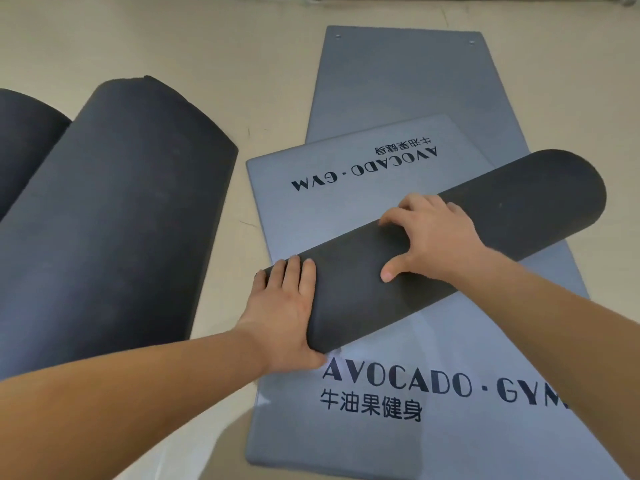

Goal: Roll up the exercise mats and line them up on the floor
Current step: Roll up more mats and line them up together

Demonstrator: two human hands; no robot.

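**Both your hands on the dark roll, flat mats under and beyond it**

Nearest you lies a flat grey mat printed AVOCADO·GYM, with the lettering reading your way. To your left a big rolled mat rests on the pale floor, touching a second rolled mat at the frame's edge. Both are clear of your work. Beyond your hands a printed sheet shows the same lettering upside down (whether it is one piece with the near mat, I cannot tell). Its far edge overlaps a longer grey mat with two eyelets at its far end.

The dark roll lies across the flat grey surface. Your left hand is at its near-left end, palm against the end and fingers straight over the top. Your right hand sits near the middle and grips it, fingers curled over the far side and thumb pressed on the near side.

The roll's long axis runs diagonally from near-left to far-right, and its far-right end reaches past the printed sheet's edge
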